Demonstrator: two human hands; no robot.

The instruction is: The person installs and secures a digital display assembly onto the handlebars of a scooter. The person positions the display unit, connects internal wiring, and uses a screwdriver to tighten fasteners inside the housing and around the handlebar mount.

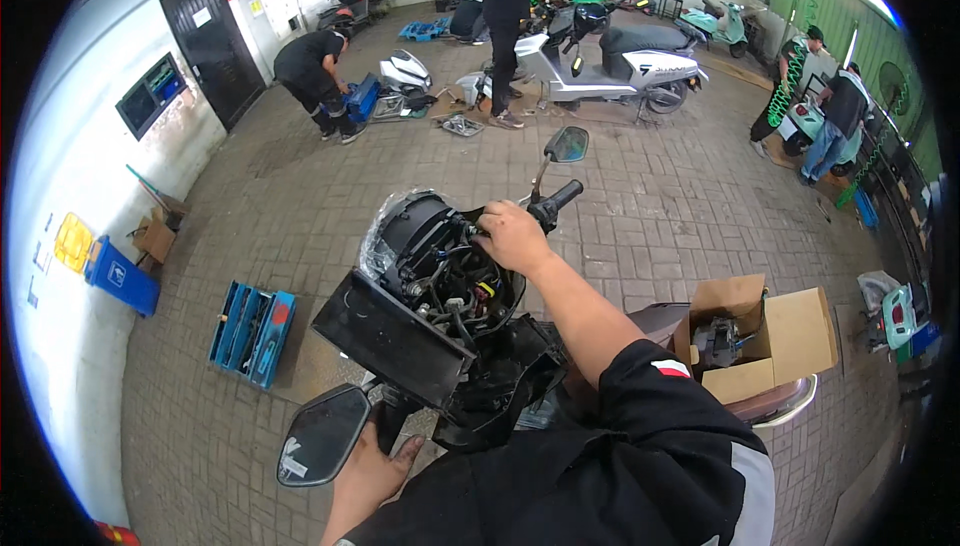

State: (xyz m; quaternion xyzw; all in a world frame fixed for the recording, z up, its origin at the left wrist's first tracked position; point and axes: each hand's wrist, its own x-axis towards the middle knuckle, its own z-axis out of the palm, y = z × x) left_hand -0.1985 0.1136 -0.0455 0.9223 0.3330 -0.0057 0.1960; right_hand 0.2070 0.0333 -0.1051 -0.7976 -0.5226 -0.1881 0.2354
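Observation:
Below me stands a scooter's front end, its cover off and a tangle of wiring (pixel 468 281) exposed inside the black housing. My right hand (pixel 515 236) reaches to the far rim of that housing, fingers bent and closed at the wires; what they grip is hidden. Beside the left mirror (pixel 322 436), my left hand (pixel 372 476) is closed around the black handlebar grip (pixel 392 418), its fingers partly covered. Clear plastic film wraps the front dash piece (pixel 415 226). A flat black panel (pixel 392 338) hangs on the near left side.
An open blue toolbox (pixel 252 334) lies on the paving at left. At right, an open cardboard box (pixel 740 376) holding a black part rests on the scooter. The right mirror (pixel 567 145) and right grip (pixel 562 201) stick out. Several people work around a silver scooter (pixel 620 66) and others beyond.

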